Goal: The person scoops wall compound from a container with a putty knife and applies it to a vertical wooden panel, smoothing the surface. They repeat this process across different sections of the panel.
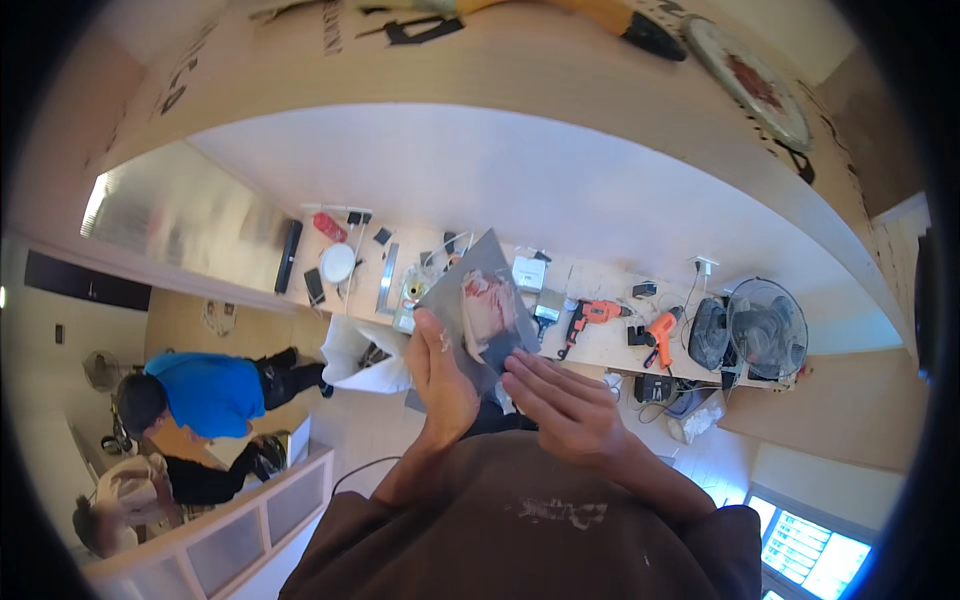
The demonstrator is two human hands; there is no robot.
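In front of my chest, my left hand point(440, 375) holds a thin grey square plate point(489, 250) by its lower left edge. A patch of pale paste point(490, 312) with red streaks is spread over the middle of the plate. My right hand point(565, 400) is over the lower right part, fingers close together. Its fingertips press on a small dark flat scraper point(497, 352) at the paste's lower edge. Most of the scraper's grip is hidden behind the fingers.
Beyond the plate runs a workbench point(590, 347) with a wide brush point(546, 310), an orange drill point(592, 315), an orange glue gun point(662, 330), a fan point(766, 328) and a white tub point(337, 263). A shelf point(480, 85) arches overhead. Two people, one in a blue shirt point(205, 390), are at left.
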